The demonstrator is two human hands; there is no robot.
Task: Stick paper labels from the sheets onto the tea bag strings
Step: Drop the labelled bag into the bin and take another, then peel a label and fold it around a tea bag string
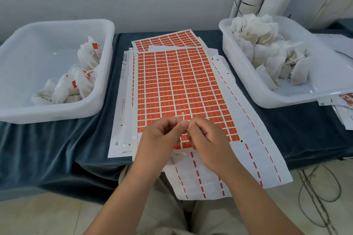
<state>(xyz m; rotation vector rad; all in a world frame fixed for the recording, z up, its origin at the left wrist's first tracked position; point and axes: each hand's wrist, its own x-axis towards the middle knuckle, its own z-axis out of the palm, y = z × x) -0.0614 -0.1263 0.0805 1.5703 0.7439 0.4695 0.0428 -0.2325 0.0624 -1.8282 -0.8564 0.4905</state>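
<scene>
Pinching the tea bag string [183,118] upright between left hand [160,139] and right hand [208,143], with the tea bag [174,158] hanging just below, right over the near rows of the orange label sheet [181,86], equally close to both.

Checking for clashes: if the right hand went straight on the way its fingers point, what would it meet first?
Probably the left hand, whose fingertips face the right hand closely, both pinching the tea bag string between them.
</scene>
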